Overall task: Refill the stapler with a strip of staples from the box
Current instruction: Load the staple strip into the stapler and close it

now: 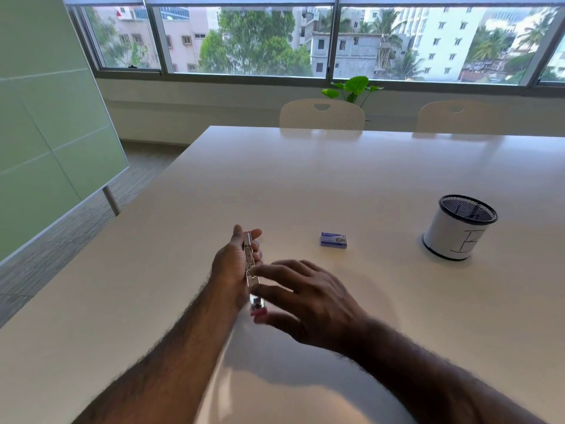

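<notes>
A slim metal stapler (251, 264) with pink ends lies lengthwise in my left hand (234, 264), which is closed around it above the white table (336, 179). My right hand (308, 298) is blurred, its fingers spread, with thumb and fingertips at the stapler's near end; whether they grip it is unclear. A small blue staple box (334, 240) lies closed on the table, to the right of both hands and apart from them. No loose strip of staples is visible.
A black mesh pen cup (458, 228) wrapped in white paper with a letter on it stands at the right. Two white chairs (321, 114) are tucked at the table's far edge. The table's left edge runs diagonally beside the carpet.
</notes>
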Demonstrator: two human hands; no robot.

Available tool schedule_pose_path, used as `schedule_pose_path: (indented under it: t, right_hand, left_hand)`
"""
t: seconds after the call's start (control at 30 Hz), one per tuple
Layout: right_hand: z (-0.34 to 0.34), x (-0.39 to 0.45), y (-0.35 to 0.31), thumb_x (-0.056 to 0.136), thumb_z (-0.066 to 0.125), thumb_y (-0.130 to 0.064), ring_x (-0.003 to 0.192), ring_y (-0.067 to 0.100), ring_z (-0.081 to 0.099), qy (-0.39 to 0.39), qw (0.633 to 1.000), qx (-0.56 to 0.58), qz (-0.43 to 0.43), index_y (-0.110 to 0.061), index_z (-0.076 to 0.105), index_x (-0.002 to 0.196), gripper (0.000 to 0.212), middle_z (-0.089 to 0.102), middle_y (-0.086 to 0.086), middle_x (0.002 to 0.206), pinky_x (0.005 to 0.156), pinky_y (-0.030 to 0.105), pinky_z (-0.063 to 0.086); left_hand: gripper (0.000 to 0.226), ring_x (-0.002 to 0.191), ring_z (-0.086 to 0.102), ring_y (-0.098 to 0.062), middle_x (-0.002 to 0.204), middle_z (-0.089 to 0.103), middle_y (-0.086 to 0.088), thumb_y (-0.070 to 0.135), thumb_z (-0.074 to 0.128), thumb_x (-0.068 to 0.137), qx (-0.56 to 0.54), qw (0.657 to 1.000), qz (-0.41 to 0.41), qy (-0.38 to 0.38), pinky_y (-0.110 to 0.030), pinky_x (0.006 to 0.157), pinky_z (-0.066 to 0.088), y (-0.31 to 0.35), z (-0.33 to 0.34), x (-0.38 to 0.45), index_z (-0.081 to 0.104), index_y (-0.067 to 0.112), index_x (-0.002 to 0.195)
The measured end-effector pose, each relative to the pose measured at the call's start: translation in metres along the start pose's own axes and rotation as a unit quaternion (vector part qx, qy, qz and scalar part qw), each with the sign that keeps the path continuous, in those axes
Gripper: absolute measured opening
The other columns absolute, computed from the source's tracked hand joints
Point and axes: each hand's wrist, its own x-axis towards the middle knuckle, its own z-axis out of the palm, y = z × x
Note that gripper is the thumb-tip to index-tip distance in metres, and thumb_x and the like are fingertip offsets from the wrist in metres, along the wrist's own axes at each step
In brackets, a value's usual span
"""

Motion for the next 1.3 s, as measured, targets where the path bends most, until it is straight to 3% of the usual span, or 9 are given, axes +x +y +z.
schedule_pose_path:
  t: [0.13, 0.3, 0.37, 0.47, 0.53, 0.67, 0.77, 0.97, 1.3]
  right_hand:
    - [0.003, 0.001, 0.002, 0.098, 0.055, -0.027, 0.12, 0.019, 0.057, 0.113, 0.97, 0.145, 0.161, -0.01, 0.068, 0.109, 0.025, 0.063, 0.006, 0.128, 0.093, 0.037, 0.05]
    - [0.003, 0.004, 0.018, 0.098, 0.053, -0.021, 0.111, 0.001, 0.058, 0.155, 0.882, 0.26, 0.361, -0.016, 0.073, 0.107, 0.022, 0.065, -0.001, 0.119, 0.085, 0.016, 0.048]
    - [0.003, 0.003, 0.024, 0.098, 0.053, -0.024, 0.107, 0.001, 0.059, 0.148, 0.851, 0.285, 0.415, -0.021, 0.071, 0.107, 0.02, 0.065, -0.002, 0.116, 0.082, 0.021, 0.051]
    - [0.004, 0.001, 0.031, 0.098, 0.05, -0.039, 0.112, 0.014, 0.061, 0.12, 0.765, 0.401, 0.49, -0.02, 0.064, 0.117, 0.031, 0.065, 0.003, 0.119, 0.096, 0.039, 0.051]
    - [0.002, 0.0, 0.035, 0.096, 0.049, -0.046, 0.11, 0.019, 0.063, 0.111, 0.693, 0.515, 0.492, -0.013, 0.064, 0.113, 0.04, 0.066, 0.009, 0.117, 0.097, 0.04, 0.05]
    - [-0.007, -0.003, 0.041, 0.089, 0.049, -0.045, 0.094, 0.023, 0.065, 0.088, 0.623, 0.604, 0.489, -0.012, 0.063, 0.11, 0.042, 0.064, 0.013, 0.101, 0.087, 0.038, 0.051]
    - [-0.007, -0.009, 0.049, 0.093, 0.048, -0.05, 0.098, 0.024, 0.067, 0.059, 0.599, 0.628, 0.494, -0.009, 0.06, 0.121, 0.052, 0.068, 0.013, 0.101, 0.087, 0.037, 0.052]
    - [-0.003, -0.014, 0.054, 0.085, 0.053, -0.058, 0.092, 0.028, 0.06, 0.041, 0.611, 0.644, 0.458, -0.015, 0.067, 0.102, 0.049, 0.064, 0.012, 0.093, 0.086, 0.042, 0.05]
    - [0.001, -0.014, 0.056, 0.083, 0.057, -0.056, 0.086, 0.027, 0.055, 0.062, 0.618, 0.645, 0.444, -0.009, 0.063, 0.098, 0.05, 0.057, 0.013, 0.087, 0.079, 0.038, 0.048]
  left_hand:
    - [0.046, 0.074, 0.068, -0.02, 0.089, 0.069, -0.009, 0.044, 0.04, 0.1, 0.046, 0.998, 0.037, 0.001, -0.025, 0.049, 0.054, -0.007, 0.018, -0.019, 0.07, 0.008, 0.101]
    - [0.056, 0.048, 0.064, -0.007, 0.053, 0.068, 0.003, 0.048, 0.039, 0.099, 0.145, 0.981, 0.126, -0.041, -0.015, 0.044, 0.046, -0.024, 0.035, -0.035, 0.075, 0.021, 0.067]
    - [0.062, 0.044, 0.061, -0.009, 0.049, 0.065, 0.003, 0.06, 0.036, 0.094, 0.199, 0.971, 0.121, -0.046, -0.018, 0.043, 0.043, -0.03, 0.037, -0.038, 0.073, 0.024, 0.061]
    - [0.06, 0.06, 0.07, -0.012, 0.063, 0.073, 0.001, 0.069, 0.038, 0.085, 0.197, 0.965, 0.117, -0.126, -0.02, 0.051, 0.05, -0.032, 0.037, -0.042, 0.076, 0.023, 0.08]
    - [0.047, 0.077, 0.073, -0.012, 0.082, 0.077, 0.0, 0.06, 0.047, 0.091, 0.213, 0.947, 0.131, -0.201, -0.021, 0.061, 0.055, -0.032, 0.037, -0.043, 0.072, 0.021, 0.1]
    - [0.023, 0.07, 0.066, -0.013, 0.076, 0.072, 0.002, 0.031, 0.063, 0.091, 0.272, 0.924, 0.16, -0.216, -0.021, 0.06, 0.05, -0.035, 0.035, -0.045, 0.064, 0.012, 0.103]
    - [0.023, 0.085, 0.07, -0.022, 0.095, 0.074, -0.012, 0.023, 0.064, 0.092, 0.312, 0.909, 0.176, -0.215, -0.035, 0.072, 0.055, -0.04, 0.033, -0.045, 0.064, 0.01, 0.11]
    - [0.024, 0.107, 0.066, -0.035, 0.111, 0.072, -0.019, 0.016, 0.058, 0.096, 0.318, 0.905, 0.179, -0.219, -0.051, 0.095, 0.052, -0.043, 0.033, -0.044, 0.064, 0.006, 0.116]
    - [0.024, 0.101, 0.07, -0.019, 0.106, 0.075, -0.008, 0.024, 0.056, 0.095, 0.326, 0.895, 0.212, -0.22, -0.04, 0.092, 0.055, -0.047, 0.034, -0.044, 0.067, 0.013, 0.114]
